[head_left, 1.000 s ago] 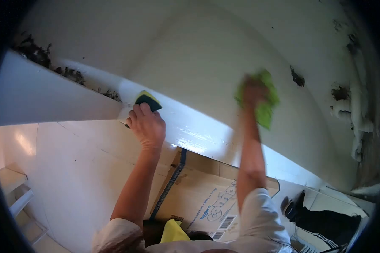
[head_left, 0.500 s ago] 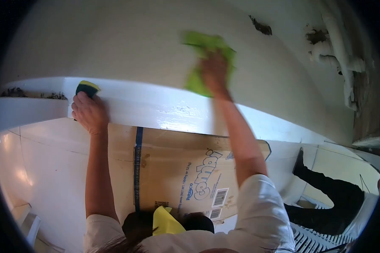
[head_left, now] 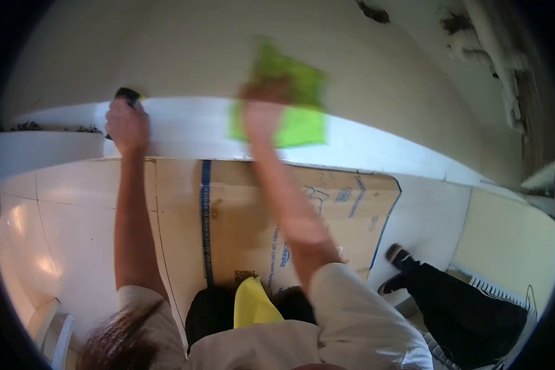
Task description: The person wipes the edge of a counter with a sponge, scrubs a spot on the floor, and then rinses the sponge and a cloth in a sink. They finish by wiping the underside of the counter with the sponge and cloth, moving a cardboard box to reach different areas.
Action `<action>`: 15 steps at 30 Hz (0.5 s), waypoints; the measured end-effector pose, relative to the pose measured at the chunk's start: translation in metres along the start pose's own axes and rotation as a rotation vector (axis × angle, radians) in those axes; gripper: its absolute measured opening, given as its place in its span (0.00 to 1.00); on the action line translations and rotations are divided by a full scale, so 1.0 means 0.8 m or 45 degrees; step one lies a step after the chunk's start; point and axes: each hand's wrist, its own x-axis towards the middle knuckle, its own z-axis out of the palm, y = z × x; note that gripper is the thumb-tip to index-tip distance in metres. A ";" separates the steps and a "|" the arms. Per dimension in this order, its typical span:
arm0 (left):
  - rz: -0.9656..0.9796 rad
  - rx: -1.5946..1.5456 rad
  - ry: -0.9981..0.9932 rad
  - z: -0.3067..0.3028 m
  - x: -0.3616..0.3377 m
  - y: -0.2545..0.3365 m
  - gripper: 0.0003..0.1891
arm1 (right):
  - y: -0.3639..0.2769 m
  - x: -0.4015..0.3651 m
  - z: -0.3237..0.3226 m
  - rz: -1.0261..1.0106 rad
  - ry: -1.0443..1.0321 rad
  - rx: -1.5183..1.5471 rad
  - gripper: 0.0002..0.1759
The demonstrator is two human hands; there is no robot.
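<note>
At the left of the white ledge [head_left: 191,126], my left hand [head_left: 128,126] is wrapped round a dark green and yellow sponge [head_left: 128,95]. My right hand [head_left: 266,105], smeared by motion, presses on a bright green cloth [head_left: 305,126] that lies over the ledge's upper edge and the beige wall [head_left: 197,49]. The cloth spreads out to the right of my fingers and above them. A yellow cloth [head_left: 253,303] hangs at my lap.
Below the ledge a flat cardboard sheet [head_left: 240,216] lies on the tiled floor [head_left: 80,228]. Another person's dark-clad legs [head_left: 462,305] are at the lower right. White pipes [head_left: 496,61] run along the upper right wall.
My right hand and the green cloth have moved left and down, from the wall onto the ledge. The other person's feet have shifted left and down in view. My left hand still grips the sponge.
</note>
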 end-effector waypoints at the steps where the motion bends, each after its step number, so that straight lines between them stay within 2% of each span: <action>1: 0.015 -0.048 0.038 0.005 0.006 -0.001 0.18 | -0.068 -0.007 0.000 0.046 -0.131 0.273 0.24; 2: 0.007 -0.106 0.065 0.001 0.009 0.003 0.20 | -0.122 -0.002 -0.041 -0.125 -0.702 0.171 0.23; 3: -0.005 -0.157 0.093 -0.003 0.009 0.005 0.22 | -0.166 -0.037 -0.010 -0.135 -0.383 0.403 0.24; 5: 0.065 -0.120 0.130 0.003 0.000 0.001 0.22 | -0.180 -0.037 -0.057 -0.390 -0.427 0.750 0.24; 7: -0.006 0.006 0.006 0.004 -0.001 0.005 0.22 | -0.142 -0.044 -0.059 -0.393 -0.412 0.817 0.23; 8: 0.033 -0.014 0.001 0.018 -0.014 0.013 0.20 | -0.117 -0.050 -0.056 -0.410 -0.412 0.876 0.23; 9: 0.179 0.001 0.090 0.038 -0.032 0.030 0.18 | -0.074 -0.049 -0.061 -0.374 -0.376 0.917 0.22; 10: 0.254 0.018 0.139 0.012 -0.062 0.090 0.17 | -0.024 -0.051 -0.068 -0.343 -0.357 0.882 0.23; 11: 0.277 -0.002 0.154 0.002 -0.091 0.145 0.17 | 0.035 -0.059 -0.065 -0.402 -0.040 0.712 0.25; 12: 0.346 -0.038 0.167 -0.007 -0.119 0.199 0.17 | 0.089 -0.047 -0.094 -0.372 -0.347 0.453 0.26; 14: 0.424 -0.196 0.070 -0.001 -0.173 0.302 0.19 | 0.209 -0.042 -0.120 -0.297 -0.406 0.254 0.26; 15: 0.482 -0.363 0.099 -0.007 -0.200 0.357 0.19 | 0.263 -0.041 -0.137 -0.239 -0.429 0.130 0.26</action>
